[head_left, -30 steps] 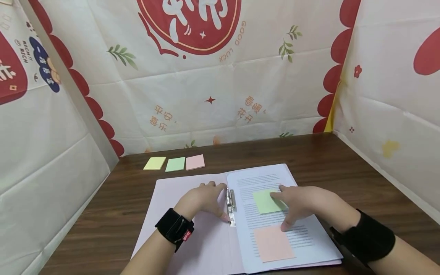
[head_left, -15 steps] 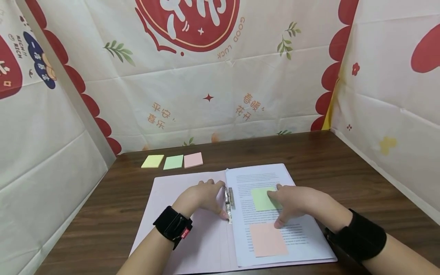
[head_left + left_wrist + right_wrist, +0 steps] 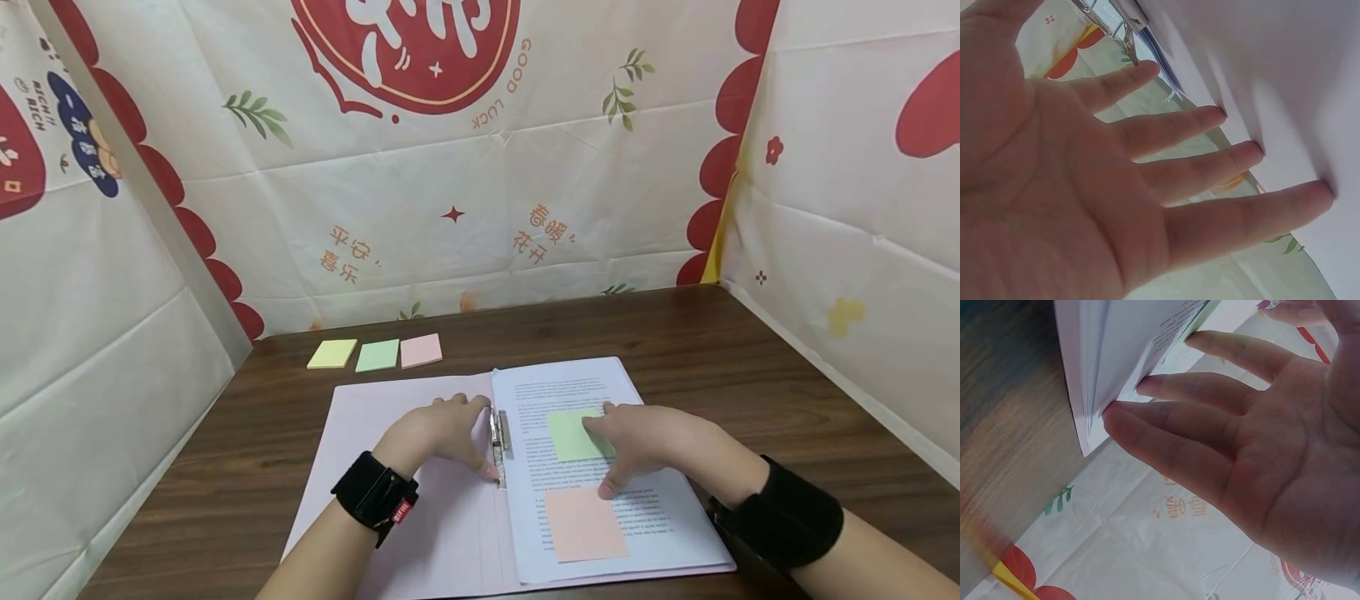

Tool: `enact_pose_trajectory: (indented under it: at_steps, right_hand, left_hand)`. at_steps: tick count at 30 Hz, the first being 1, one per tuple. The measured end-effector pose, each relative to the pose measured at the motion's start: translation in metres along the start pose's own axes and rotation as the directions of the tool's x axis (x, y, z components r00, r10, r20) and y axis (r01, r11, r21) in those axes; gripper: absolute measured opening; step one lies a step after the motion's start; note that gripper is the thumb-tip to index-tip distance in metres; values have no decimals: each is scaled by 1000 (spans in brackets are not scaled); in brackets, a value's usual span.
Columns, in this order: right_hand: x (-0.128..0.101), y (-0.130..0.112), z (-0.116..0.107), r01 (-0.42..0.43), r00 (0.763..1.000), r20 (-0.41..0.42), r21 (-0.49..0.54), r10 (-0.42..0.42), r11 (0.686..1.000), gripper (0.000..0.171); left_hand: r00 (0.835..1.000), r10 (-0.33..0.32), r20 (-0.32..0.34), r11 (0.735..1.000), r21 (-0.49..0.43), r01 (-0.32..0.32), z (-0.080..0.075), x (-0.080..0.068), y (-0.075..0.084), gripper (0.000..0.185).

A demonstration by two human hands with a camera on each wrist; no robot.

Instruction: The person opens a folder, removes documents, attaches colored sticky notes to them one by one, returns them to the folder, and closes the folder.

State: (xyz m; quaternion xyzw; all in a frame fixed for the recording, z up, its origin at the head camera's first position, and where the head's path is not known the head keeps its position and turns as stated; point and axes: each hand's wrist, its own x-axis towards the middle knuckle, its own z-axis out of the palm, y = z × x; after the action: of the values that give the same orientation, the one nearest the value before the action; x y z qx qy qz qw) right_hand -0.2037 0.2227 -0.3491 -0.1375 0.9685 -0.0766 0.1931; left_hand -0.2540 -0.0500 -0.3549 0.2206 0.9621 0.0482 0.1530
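A pale pink folder (image 3: 427, 533) lies open, with a metal clip (image 3: 498, 442) along its spine. Printed pages (image 3: 675, 546) cover its right side. On the top page are a green sticky note (image 3: 570, 437) and, below it, a pink sticky note (image 3: 587, 525). My left hand (image 3: 442, 429) spreads beside the clip, its fingertips on the bare inner cover and its thumb at the clip's lower end. My right hand (image 3: 648, 437) rests spread fingertips on the page; one finger overlaps the green note, and the thumb is at the pink note's upper right corner.
Behind the folder stand three sticky pads in a row: yellow (image 3: 332, 353), green (image 3: 377, 355) and pink (image 3: 422, 351). The dark wooden table (image 3: 750, 358) is bordered by printed cloth (image 3: 420, 250) at the back and both sides. Each wrist wears a black band.
The pages, both notes and my right hand have shifted slightly left, along with a small camera movement. My left hand keeps its place by the clip. Between the last two frames almost nothing differs.
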Motion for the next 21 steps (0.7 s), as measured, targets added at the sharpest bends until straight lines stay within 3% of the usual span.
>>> enact_pose_trajectory:
  at_steps: [8,13,17,19,21]
  right_hand:
    - [-1,0,1,-3,1000,6,10,3,1000,103]
    - [-1,0,1,3,1000,6,-2,-3,1000,103]
    - [0,0,1,1,1000,11,-1,-1,1000,103]
    - [1,0,1,-1,1000,18,4,1,1000,104]
    - [1,-1,0,-4,1000,23,6,3,1000,105]
  left_hand:
    - [998,56,-12,998,23,-55,-3,-2,2,107]
    - [987,144,-76,990,7,-144,-13,-4,5,59]
    - [962,238,-132,970,-5,-241,-18,-5,5,18]
    - [951,274,-143,961,-2,-277,-20,-7,4,8]
    - [944,298,-144,954,7,-300,-22,-9,4,11]
